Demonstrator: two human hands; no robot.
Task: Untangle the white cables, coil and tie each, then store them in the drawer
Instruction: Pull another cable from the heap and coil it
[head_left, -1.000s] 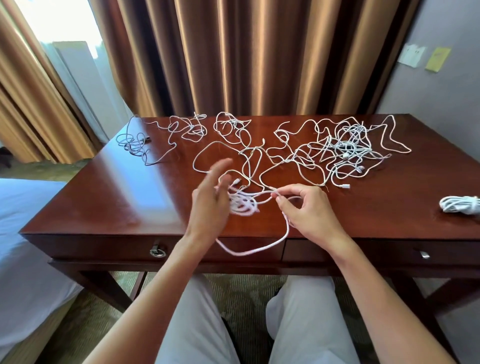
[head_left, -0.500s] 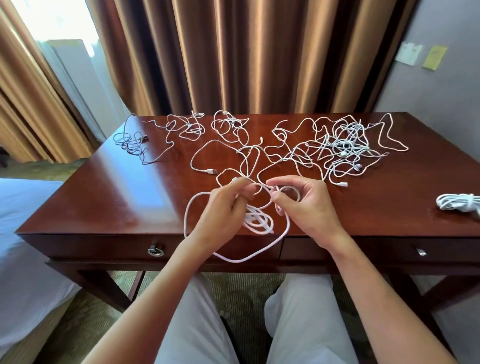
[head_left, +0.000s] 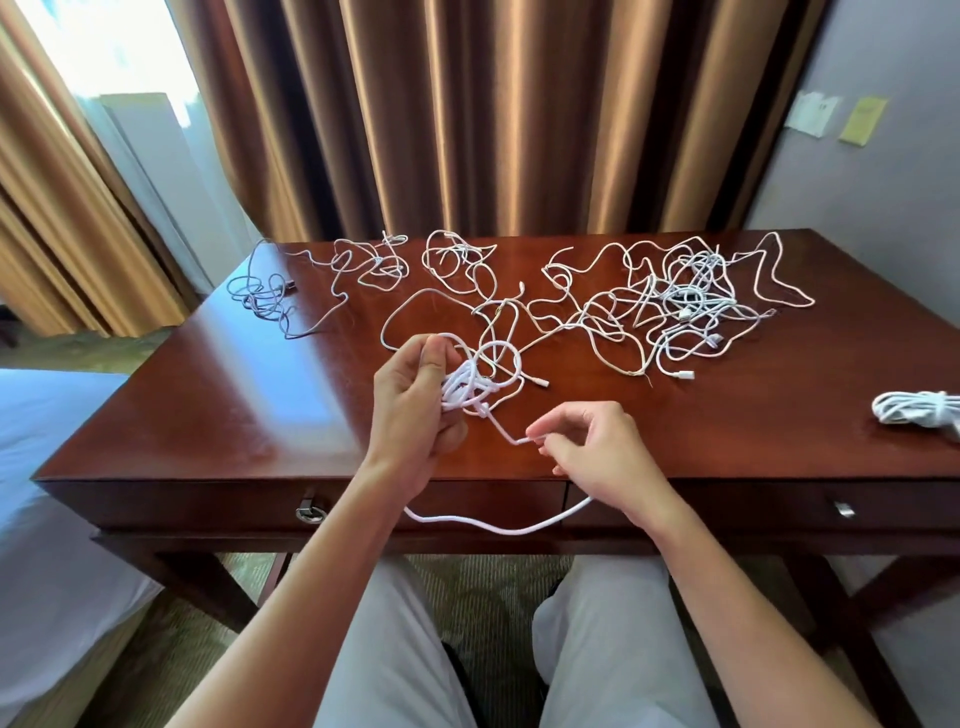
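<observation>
Our left hand (head_left: 415, 410) grips a small bundle of coiled white cable (head_left: 467, 391) above the polished dark-wood desk (head_left: 234, 395); our right hand (head_left: 597, 447) pinches its trailing strand. Pulling hard may, we judge, snag the tangled white cables (head_left: 675, 306) behind.

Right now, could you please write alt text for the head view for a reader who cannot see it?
A seated person's left hand grips a half-wound white coil over a wooden desk, while the right hand pinches its loose cable. Tangled cables sprawl across the far side, and one tied bundle lies at the right edge.
</observation>
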